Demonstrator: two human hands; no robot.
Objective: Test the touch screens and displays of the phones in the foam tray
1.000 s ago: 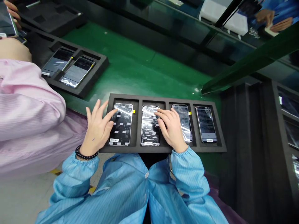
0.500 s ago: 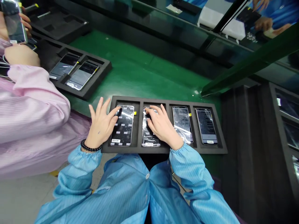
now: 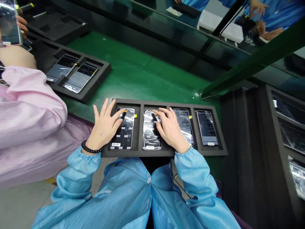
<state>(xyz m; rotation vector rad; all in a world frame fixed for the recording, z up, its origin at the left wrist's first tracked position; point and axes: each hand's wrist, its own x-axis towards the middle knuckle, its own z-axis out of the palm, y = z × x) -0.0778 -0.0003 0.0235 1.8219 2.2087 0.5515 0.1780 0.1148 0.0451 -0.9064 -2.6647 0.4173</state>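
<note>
A black foam tray (image 3: 164, 153) lies before me with several smartphones in its compartments. My left hand (image 3: 104, 125) is open, its index finger at the upper screen of the leftmost phone (image 3: 122, 132), which shows small pale rectangles on black. My right hand (image 3: 169, 128) is open too, fingers over the upper right of the second phone (image 3: 149, 136), which shows similar pale rectangles. Whether the fingertips touch the glass I cannot tell. Lines of text fill the third phone (image 3: 183, 119), partly hidden by my right hand, and the rightmost phone (image 3: 206, 127).
On the green table (image 3: 133, 70), another foam tray (image 3: 95, 86) with phones lies at left. Beside it, a co-worker in a pink sleeve (image 3: 35, 95) holds a phone (image 3: 10, 24). Stacked foam trays (image 3: 257, 143) stand at right. A green beam (image 3: 243, 70) crosses the upper right.
The view has shifted slightly. My right hand has moved a little right across the second phone, uncovering more of its screen. An orange mark now shows at my left index fingertip.
</note>
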